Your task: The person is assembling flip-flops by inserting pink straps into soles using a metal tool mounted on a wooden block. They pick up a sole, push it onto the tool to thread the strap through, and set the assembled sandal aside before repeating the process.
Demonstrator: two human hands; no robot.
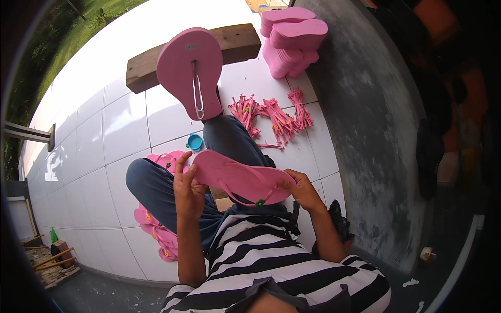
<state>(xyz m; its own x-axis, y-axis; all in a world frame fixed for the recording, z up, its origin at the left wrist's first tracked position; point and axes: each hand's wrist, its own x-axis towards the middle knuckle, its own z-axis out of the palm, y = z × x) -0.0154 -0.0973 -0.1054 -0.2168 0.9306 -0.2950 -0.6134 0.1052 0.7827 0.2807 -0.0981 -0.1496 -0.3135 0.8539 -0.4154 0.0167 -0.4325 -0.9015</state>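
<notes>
Between both hands, above my lap, I hold a pink flip-flop whose pink strap carries a small green flower. My left hand pinches one end of the sole, thumb and fingers on its edge. At the opposite end my right hand grips the sole close to the flower. In front of my knees a strapless pink sole leans on a wooden block, a metal hooked tool lying along it. Just past my held flip-flop sits a small blue dish.
Bundles of pink straps lie on the white tiles at the right. Beyond them rise stacks of pink soles beside a grey wall. Strapped pink flip-flops lie left of my leg, and another flip-flop is by my left knee.
</notes>
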